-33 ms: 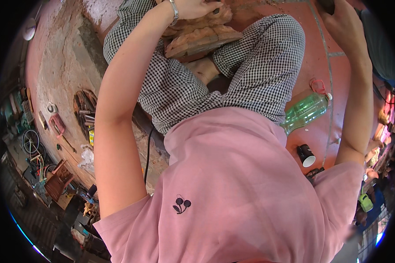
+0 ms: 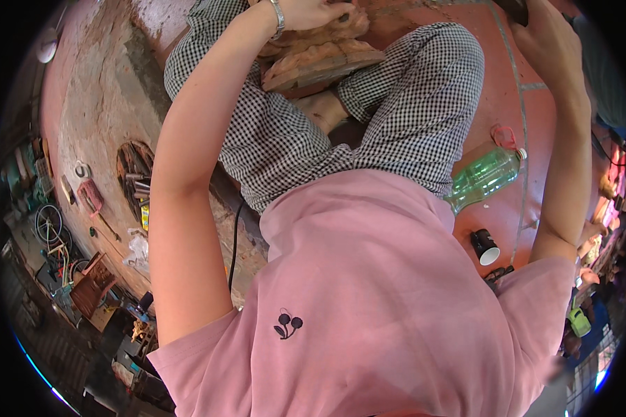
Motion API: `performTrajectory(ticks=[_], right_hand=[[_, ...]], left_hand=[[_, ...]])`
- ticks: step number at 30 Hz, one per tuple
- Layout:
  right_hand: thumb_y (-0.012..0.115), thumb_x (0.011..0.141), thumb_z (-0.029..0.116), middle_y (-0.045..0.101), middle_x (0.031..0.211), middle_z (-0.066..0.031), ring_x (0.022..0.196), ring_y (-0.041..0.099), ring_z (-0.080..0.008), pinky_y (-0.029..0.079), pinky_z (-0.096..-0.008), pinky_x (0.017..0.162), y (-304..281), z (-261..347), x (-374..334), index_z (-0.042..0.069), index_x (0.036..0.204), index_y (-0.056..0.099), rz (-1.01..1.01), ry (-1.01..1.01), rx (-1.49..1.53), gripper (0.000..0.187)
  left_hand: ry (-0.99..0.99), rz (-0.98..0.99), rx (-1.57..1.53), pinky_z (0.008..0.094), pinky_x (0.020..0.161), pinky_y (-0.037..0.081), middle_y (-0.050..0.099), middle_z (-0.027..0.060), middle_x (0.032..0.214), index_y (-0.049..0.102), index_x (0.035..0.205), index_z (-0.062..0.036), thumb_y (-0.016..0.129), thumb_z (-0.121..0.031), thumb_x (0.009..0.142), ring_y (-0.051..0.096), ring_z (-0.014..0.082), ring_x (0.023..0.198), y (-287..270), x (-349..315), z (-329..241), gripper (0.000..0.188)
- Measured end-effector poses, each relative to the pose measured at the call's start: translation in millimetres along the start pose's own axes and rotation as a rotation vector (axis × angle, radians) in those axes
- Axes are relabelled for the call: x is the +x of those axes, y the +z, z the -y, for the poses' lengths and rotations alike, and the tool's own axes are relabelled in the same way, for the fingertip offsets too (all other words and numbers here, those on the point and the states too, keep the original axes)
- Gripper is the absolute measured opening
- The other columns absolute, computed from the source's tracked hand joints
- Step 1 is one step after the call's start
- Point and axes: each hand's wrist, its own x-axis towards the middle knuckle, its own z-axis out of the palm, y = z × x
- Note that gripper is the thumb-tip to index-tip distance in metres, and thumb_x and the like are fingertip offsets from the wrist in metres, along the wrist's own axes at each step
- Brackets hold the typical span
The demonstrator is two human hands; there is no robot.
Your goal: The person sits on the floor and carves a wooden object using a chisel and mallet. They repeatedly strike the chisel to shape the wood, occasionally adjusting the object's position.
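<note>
A carved block of reddish-brown wood, with a flat, darker base edge, rests between my crossed legs near the top of the view. My left hand, with a silvery bracelet at its wrist, lies over the carving. Its fingers are bent and closed by a small dark spot, and the upper edge cuts part of them off. What they grip I cannot make out. At the top right my right hand is closed round a dark, rounded object, mostly out of view, whose kind does not show.
A green-tinted plastic bottle with a pink handle lies right of my leg, beside a tipped black cup. On the left, several tools lie in a hollow near a pink-wrapped item. A black cable runs beside my left hip.
My right hand and the dark object have shifted very slightly. The left hand, carving and things on the floor look the same.
</note>
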Motion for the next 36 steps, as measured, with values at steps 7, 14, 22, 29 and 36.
performTrajectory(ticks=[7,14,22,29,36], right_hand=[[0.065,0.077,0.000,0.064,0.093,-0.0200,0.090,0.063,-0.0386,0.048,-0.0429,0.075,7.8,-20.5,-1.5,0.005,0.114,0.053,0.031,-0.004,-0.114,0.039],[0.068,0.079,-0.002,0.060,0.086,-0.0175,0.082,0.062,-0.0319,0.046,-0.0367,0.074,16.2,-11.2,-9.6,0.003,0.109,0.053,-0.059,0.084,0.235,0.035],[0.070,0.079,0.000,0.057,0.081,-0.0150,0.078,0.060,-0.0264,0.046,-0.0370,0.073,24.6,-8.1,-0.1,0.002,0.109,0.052,-0.123,0.148,0.323,0.034],[0.066,0.077,-0.001,0.063,0.092,-0.0213,0.091,0.062,-0.0404,0.047,-0.0415,0.076,27.3,-90.0,16.0,0.006,0.113,0.054,0.166,0.045,0.282,0.038],[0.064,0.077,0.000,0.064,0.095,-0.0236,0.094,0.061,-0.0433,0.047,-0.0443,0.077,12.4,4.8,-8.1,0.006,0.114,0.053,-0.042,0.071,0.053,0.039]], left_hand=[[0.046,-0.021,0.013,0.0432,0.064,0.049,0.062,0.0184,0.077,0.057,0.097,-0.0024,0.071,-0.013,0.080,0.064,0.0369,0.073,-0.2,-1.3,-5.5,0.025],[-0.022,-0.068,-0.106,0.0398,0.062,0.048,0.060,0.0171,0.074,0.058,0.092,-0.0007,0.072,-0.015,0.081,0.062,0.0339,0.070,4.3,0.2,6.7,0.022],[0.002,-0.050,-0.038,0.0410,0.061,0.047,0.060,0.0172,0.074,0.058,0.092,-0.0009,0.071,-0.016,0.081,0.061,0.0343,0.068,-0.5,1.4,-2.2,0.023],[0.057,-0.040,-0.025,0.0426,0.061,0.047,0.060,0.0178,0.074,0.056,0.092,-0.0030,0.071,-0.015,0.081,0.061,0.0362,0.070,-1.3,6.7,-7.2,0.022],[0.006,-0.025,-0.041,0.0427,0.061,0.047,0.060,0.0174,0.074,0.056,0.092,-0.0038,0.071,-0.014,0.082,0.061,0.0358,0.070,-0.5,4.9,-4.0,0.021]])
